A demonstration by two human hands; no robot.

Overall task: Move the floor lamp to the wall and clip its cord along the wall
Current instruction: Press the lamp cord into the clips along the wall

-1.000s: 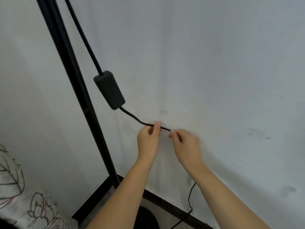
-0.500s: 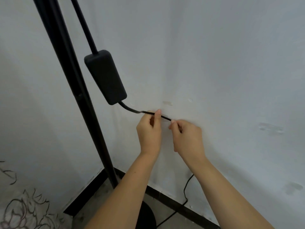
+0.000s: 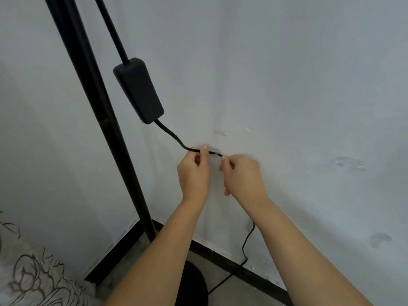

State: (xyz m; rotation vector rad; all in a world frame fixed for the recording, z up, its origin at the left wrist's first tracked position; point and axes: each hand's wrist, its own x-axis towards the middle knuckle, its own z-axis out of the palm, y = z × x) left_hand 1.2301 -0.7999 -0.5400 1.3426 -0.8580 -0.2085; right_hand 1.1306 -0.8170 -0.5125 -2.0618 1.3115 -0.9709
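From the head camera, a black lamp pole (image 3: 97, 120) stands in the corner of the room, close to the white wall (image 3: 287, 85). Its round base (image 3: 194, 283) sits on the floor by the dark skirting. A black cord (image 3: 174, 135) hangs beside the pole. Part way down, the cord goes through a black box (image 3: 139, 90). Below the box the cord bends to the right and lies against the wall.

The left hand (image 3: 194, 173) is curled, and its thumb and finger pinch the cord. The right hand (image 3: 242, 175) is just beside it, also curled, pinching the cord a little further along. Both hands press near the wall. Something small and pale sits between them, too blurry to tell.

Below the right arm, the cord drops to the floor. A flowery cloth (image 3: 28, 274) shows at the bottom left.
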